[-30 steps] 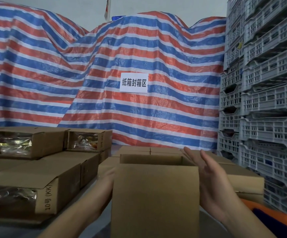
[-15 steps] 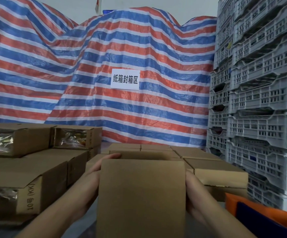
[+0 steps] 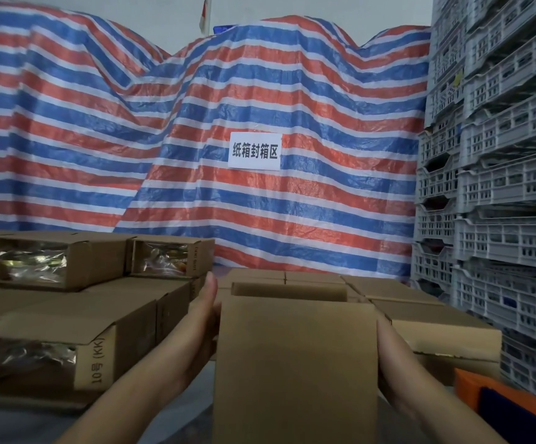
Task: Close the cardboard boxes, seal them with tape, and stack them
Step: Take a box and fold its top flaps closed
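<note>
A plain brown cardboard box (image 3: pixel 295 363) stands upright right in front of me, its top open and the inside dark. My left hand (image 3: pixel 202 322) lies flat against its left side with the fingers straight and pointing up past the rim. On the other side my right hand (image 3: pixel 388 354) presses its palm against the box; its fingers are hidden behind the cardboard. Several closed boxes (image 3: pixel 436 331) sit just behind and to the right.
At the left lie stacked boxes (image 3: pixel 68 341) on their sides, open ends showing shiny plastic packs (image 3: pixel 32 262). Grey plastic crates (image 3: pixel 500 219) tower at the right. A striped tarp (image 3: pixel 260 91) with a white sign (image 3: pixel 254 151) fills the back. An orange object (image 3: pixel 484 395) sits at the lower right.
A second ago my right hand hovered off the box; it now presses the right side. My left fingers, curled over the top edge half a second ago, now lie straight along the left side.
</note>
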A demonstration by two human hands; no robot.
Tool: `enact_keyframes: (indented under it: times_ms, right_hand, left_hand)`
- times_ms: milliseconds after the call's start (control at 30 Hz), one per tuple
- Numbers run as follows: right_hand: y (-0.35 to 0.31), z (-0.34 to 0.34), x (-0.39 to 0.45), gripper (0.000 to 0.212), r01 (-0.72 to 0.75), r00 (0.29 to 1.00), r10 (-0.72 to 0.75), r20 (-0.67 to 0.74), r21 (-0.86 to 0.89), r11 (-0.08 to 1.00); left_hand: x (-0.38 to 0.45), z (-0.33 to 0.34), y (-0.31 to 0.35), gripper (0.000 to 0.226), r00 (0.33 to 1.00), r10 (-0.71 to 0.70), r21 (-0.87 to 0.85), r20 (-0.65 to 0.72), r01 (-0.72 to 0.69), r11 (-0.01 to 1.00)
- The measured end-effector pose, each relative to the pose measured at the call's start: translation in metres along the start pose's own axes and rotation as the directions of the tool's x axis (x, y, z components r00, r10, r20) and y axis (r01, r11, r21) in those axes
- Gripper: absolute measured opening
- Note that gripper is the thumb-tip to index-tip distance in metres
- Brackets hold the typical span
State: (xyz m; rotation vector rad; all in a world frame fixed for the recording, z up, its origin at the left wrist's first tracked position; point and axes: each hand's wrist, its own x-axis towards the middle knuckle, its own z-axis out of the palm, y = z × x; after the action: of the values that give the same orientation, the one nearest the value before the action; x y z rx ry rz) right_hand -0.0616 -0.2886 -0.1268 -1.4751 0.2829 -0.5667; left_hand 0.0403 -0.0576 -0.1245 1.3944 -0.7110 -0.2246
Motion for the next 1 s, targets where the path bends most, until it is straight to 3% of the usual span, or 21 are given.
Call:
enact_keyframes:
  times_ms: [33, 167, 233, 333, 467, 533, 667, 833, 900, 1000]
  right_hand:
    - [-0.004, 0.001, 0.001, 0.043, -0.029, 0.999, 0.028, 0.025, 0.022, 0.999]
    - [-0.003, 0.003, 0.009, 0.067, -0.068, 0.998, 0.068, 0.009, 0.005, 0.998]
    - [0.0, 0.002, 0.007, 0.072, -0.053, 0.999, 0.053, -0.003, -0.022, 0.998]
    - [0.001, 0.001, 0.01, 0.087, -0.067, 0.998, 0.067, 0.008, -0.003, 0.998]
    - [0.003, -0.001, 0.01, 0.102, -0.042, 0.992, 0.042, 0.121, -0.003, 0.999]
    - [0.003, -0.001, 0.009, 0.1, 0.006, 0.99, -0.003, 0.143, -0.024, 1.0]
    - [0.002, -0.003, 0.008, 0.088, 0.048, 0.982, -0.035, 0.185, -0.066, 0.997]
    - [0.001, -0.007, 0.009, 0.087, 0.039, 0.976, -0.021, 0.219, -0.077, 0.996]
    - [-0.001, -0.01, 0.006, 0.069, 0.062, 0.96, -0.025, 0.278, -0.125, 0.99]
    - [-0.002, -0.015, 0.005, 0.039, 0.112, 0.942, -0.051, 0.332, -0.166, 0.98]
  left_hand:
    - [-0.002, -0.001, 0.002, 0.066, 0.998, 0.026, -0.013, 0.061, -0.025, 1.0]
    - [-0.004, -0.008, -0.004, 0.074, 0.997, -0.003, 0.026, 0.075, 0.001, 1.0]
    - [0.0, 0.003, 0.003, 0.06, 1.0, -0.007, 0.138, 0.01, 0.006, 0.99]
    - [0.003, -0.002, -0.014, 0.034, 0.993, 0.118, 0.288, -0.018, -0.108, 0.952]
    - [0.019, 0.007, -0.01, 0.032, 0.986, -0.065, 0.262, -0.151, 0.103, 0.96]
    - [0.032, 0.013, -0.002, 0.034, 0.969, -0.122, 0.252, -0.217, 0.176, 0.952]
    - [0.026, 0.018, 0.006, 0.025, 0.965, -0.164, 0.249, -0.204, 0.213, 0.945]
    - [0.002, 0.01, -0.001, 0.017, 0.981, -0.128, 0.071, -0.148, 0.139, 0.988]
    - [-0.002, 0.007, -0.005, 0.02, 0.988, -0.087, 0.042, -0.13, 0.093, 0.995]
    - [-0.002, 0.005, -0.006, 0.048, 0.99, 0.013, 0.012, -0.139, -0.011, 1.0]
